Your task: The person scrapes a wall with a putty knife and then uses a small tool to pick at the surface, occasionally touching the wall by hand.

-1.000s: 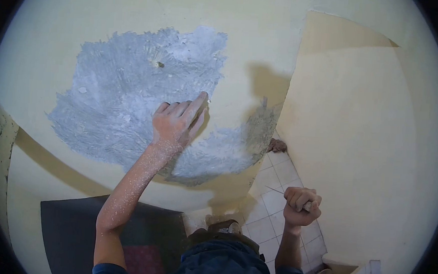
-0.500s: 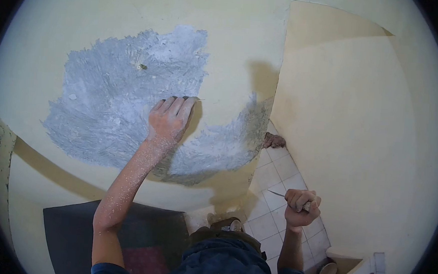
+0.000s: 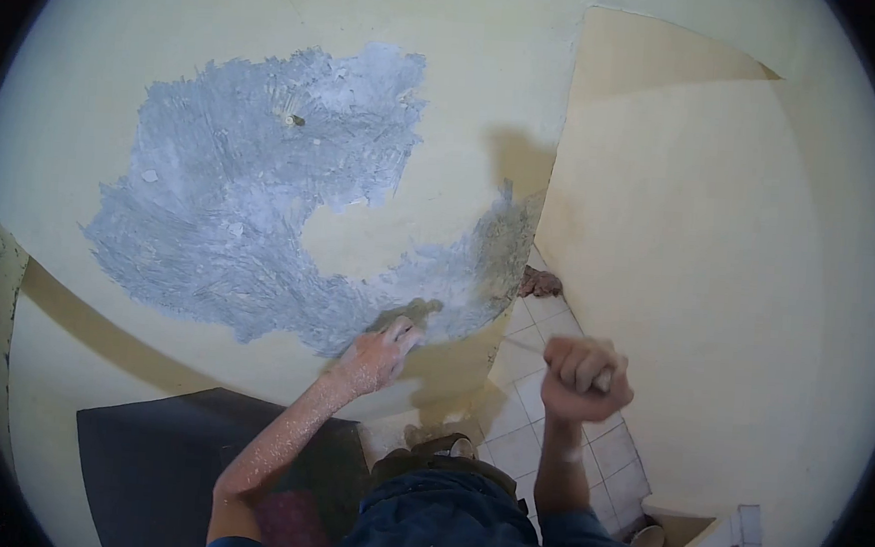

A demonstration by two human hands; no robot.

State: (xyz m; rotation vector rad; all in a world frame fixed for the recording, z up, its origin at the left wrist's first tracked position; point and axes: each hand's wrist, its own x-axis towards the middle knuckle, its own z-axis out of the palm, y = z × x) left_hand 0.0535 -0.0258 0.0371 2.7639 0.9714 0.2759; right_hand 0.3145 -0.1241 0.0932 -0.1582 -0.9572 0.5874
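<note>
Fingers [image 3: 574, 360] of the right hand [image 3: 583, 383] clench a thin tool [image 3: 604, 380]; left hand [image 3: 378, 356] part-curled, hold unclear.

- One camera sits on the head of the person [image 3: 442, 520] before me.
- It faces the patchy wall [image 3: 490, 76], quite near, tilted down toward the tiled floor [image 3: 514, 451].

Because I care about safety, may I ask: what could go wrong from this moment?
The right hand grips a thin tool pointing toward the left hand's side; it might cut the left hand if the two come close.
White dust coats the left forearm, so some could perhaps reach the eyes.
A small stub sticks out of the scraped patch; a blade could catch there.
</note>
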